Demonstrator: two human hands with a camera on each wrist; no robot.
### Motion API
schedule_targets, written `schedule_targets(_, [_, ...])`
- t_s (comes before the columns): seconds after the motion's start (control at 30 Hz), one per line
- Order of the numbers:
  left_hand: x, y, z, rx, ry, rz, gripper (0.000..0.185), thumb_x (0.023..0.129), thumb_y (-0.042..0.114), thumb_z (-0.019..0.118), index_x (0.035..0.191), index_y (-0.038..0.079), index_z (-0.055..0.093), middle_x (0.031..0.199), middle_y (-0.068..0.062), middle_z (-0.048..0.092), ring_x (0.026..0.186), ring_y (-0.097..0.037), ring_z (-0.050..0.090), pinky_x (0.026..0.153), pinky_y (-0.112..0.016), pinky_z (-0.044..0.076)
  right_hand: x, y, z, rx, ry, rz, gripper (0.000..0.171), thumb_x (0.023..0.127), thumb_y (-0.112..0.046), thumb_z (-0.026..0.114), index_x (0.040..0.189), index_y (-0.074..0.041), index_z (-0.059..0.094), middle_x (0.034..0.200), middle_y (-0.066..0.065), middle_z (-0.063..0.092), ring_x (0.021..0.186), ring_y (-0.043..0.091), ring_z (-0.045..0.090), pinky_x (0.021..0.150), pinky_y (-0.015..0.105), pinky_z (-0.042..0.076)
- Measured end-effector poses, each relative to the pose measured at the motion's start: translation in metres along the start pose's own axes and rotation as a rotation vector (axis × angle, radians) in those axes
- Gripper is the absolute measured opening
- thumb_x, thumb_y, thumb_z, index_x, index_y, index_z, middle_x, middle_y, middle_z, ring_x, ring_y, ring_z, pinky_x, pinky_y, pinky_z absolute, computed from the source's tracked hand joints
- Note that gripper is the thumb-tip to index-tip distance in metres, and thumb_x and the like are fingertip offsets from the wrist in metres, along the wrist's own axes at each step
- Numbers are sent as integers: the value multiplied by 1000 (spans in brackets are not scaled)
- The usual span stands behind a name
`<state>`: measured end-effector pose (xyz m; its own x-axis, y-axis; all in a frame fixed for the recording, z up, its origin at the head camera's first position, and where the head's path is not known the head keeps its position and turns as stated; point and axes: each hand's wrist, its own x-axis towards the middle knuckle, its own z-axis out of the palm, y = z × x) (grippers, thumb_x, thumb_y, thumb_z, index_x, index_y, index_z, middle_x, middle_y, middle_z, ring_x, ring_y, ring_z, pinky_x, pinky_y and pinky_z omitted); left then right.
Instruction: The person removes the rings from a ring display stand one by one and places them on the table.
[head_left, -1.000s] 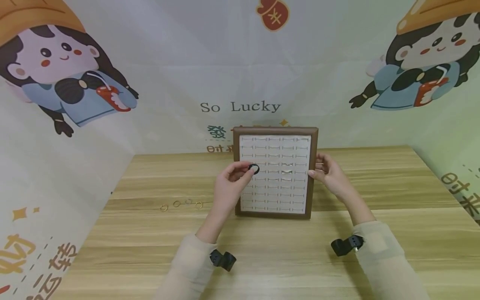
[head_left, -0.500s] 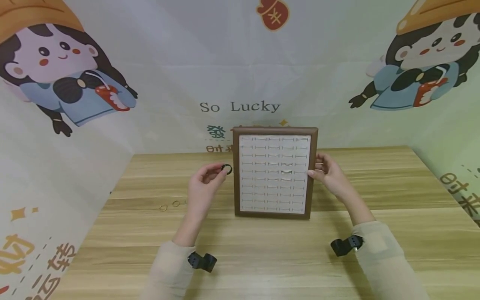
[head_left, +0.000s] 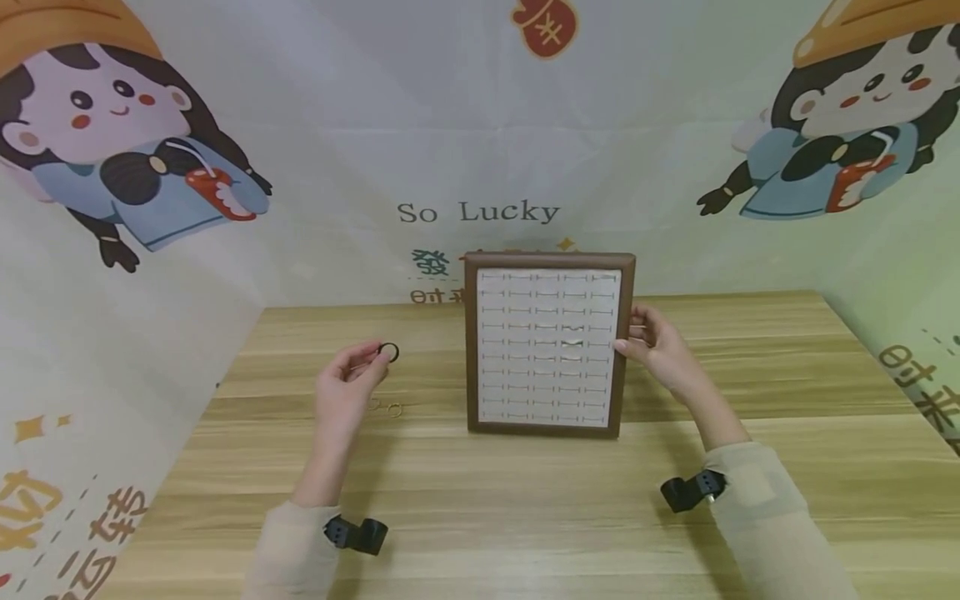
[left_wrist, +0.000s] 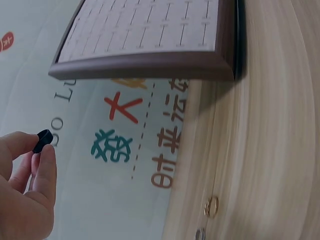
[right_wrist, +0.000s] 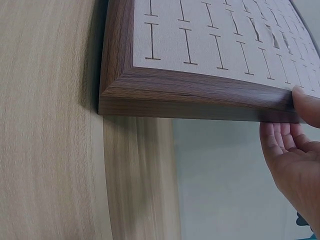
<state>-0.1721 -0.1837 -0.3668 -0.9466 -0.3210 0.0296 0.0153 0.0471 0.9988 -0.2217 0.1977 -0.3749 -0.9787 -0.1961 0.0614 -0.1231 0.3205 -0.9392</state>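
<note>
Between thumb and fingertips my left hand [head_left: 348,383] pinches a black ring [head_left: 389,352], held above the table to the left of a ring display board [head_left: 547,350]. The board stands upright in a brown wooden frame, its white face covered with rows of slits. A few slits right of its middle gape. My right hand [head_left: 656,350] grips the frame's right edge, thumb in front and fingers behind, as the right wrist view shows. Below the left hand lie a gold ring [left_wrist: 212,206] and a silver ring [left_wrist: 200,234] on the table.
The wood-grain table [head_left: 510,517] meets a printed backdrop cloth [head_left: 360,167] behind the board and at both sides. Dark wrist cameras [head_left: 356,535] are strapped over both sleeves.
My left hand has drawn the black ring away from the board's face, leftward and slightly down, now over the loose rings. The right hand and the board stay put.
</note>
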Motion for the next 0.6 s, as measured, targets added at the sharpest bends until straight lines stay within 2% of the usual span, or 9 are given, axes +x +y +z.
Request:
schedule_targets(0.27, [6,-14,-36,80,75,-25,32,98,6,70,126,-9,64,86,19,65,76,7,65,75,-10,55,-1,1,1,-2,-1,4,58,104,4,54,151,19,25,147,40,41,141,54,43,96,17,48])
schedule_targets(0.5, [16,-28,-64,130,110,-42,33,100,6,68,126,-13,61,80,22,62,74,7,63,73,-9,55,0,1,-1,4,2,-6,57,103,4,54,151,19,26,147,39,42,140,53,44,96,16,48])
schedule_targets(0.6, [19,-35,-73,183,130,-56,36,99,6,67,127,-15,60,77,24,60,71,8,61,70,-8,54,0,1,0,5,-3,-11,56,103,4,55,150,19,27,146,39,43,140,53,44,96,16,48])
